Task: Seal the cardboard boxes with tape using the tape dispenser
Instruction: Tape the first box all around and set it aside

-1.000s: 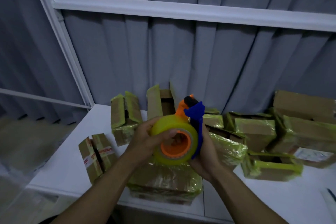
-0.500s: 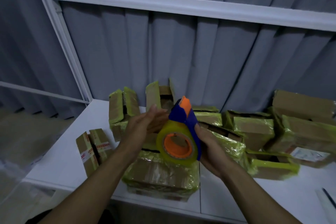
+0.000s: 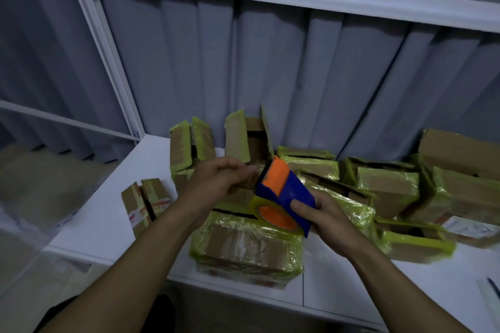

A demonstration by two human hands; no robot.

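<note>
Tape dispenser (image 3: 292, 189) above a taped box (image 3: 243, 246)
Your right hand (image 3: 330, 219) grips it; your left hand (image 3: 219, 178) curls beside it, grasp unclear

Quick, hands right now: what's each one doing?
Left hand: fingers curled beside the tape dispenser; whether they pinch anything cannot be told.
Right hand: holds the tape dispenser.

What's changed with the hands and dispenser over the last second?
The left hand let go of the roll and now curls by the tape dispenser, at its orange front; pinch unclear. The dispenser tipped, roll facing down. The right hand still holds it; boxes unmoved.
</note>
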